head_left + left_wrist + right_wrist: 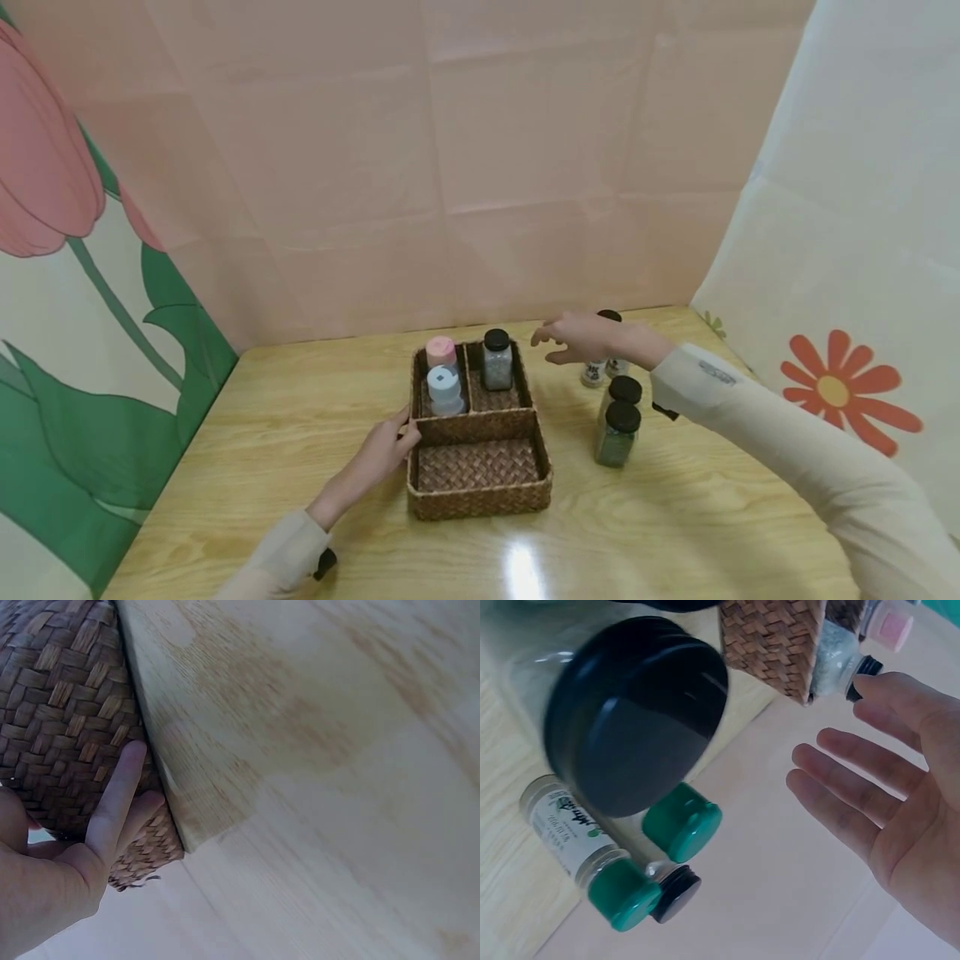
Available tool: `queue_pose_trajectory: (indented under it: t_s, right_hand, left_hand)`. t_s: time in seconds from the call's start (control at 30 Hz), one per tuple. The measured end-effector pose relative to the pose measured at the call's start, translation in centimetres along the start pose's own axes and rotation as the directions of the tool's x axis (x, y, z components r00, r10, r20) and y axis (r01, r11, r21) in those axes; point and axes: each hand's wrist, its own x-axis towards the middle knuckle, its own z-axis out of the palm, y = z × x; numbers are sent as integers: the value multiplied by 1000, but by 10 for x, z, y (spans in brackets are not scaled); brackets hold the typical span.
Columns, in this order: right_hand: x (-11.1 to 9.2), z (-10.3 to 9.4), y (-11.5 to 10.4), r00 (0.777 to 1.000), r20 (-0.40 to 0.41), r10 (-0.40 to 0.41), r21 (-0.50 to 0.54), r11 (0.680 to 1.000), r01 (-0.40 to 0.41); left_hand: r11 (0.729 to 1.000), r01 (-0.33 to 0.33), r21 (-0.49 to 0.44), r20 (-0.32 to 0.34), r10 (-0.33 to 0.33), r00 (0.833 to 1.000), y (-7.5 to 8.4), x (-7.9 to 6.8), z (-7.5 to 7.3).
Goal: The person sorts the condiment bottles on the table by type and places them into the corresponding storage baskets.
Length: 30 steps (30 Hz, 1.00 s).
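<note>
A brown woven basket (480, 502) with three compartments stands mid-table. My left hand (386, 450) grips its left side, thumb at the rim; in the left wrist view, two fingers lie along the outer weave (67, 712). The back left compartment holds a pink-capped bottle (441, 352) and a bottle with a pale cap (445, 392). In the back right one stands a black-capped jar (497, 362) with pale contents. Just right of that jar, my right hand (573, 336) hovers palm down with loosely bent fingers and nothing in them. The front compartment shows its woven floor.
Two larger black-capped jars (617, 442) stand right of the basket. Behind them are small shakers (593, 374), partly hidden by the right arm; green caps (682, 823) show in the right wrist view. A pink sheet (465, 167) hangs behind the table.
</note>
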Motion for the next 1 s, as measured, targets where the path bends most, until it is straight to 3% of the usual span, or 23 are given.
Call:
queue_pose_trajectory:
  t_s: [0.5, 1.0]
  right_hand:
    - [-21, 3, 2, 997, 60, 45, 18, 999, -46]
    - [-47, 6, 5, 986, 159, 54, 136, 988, -76]
  left_hand:
    - [1000, 14, 1, -2, -14, 1000, 0, 2, 0]
    - [1000, 29, -5, -7, -29, 1000, 0, 1, 0]
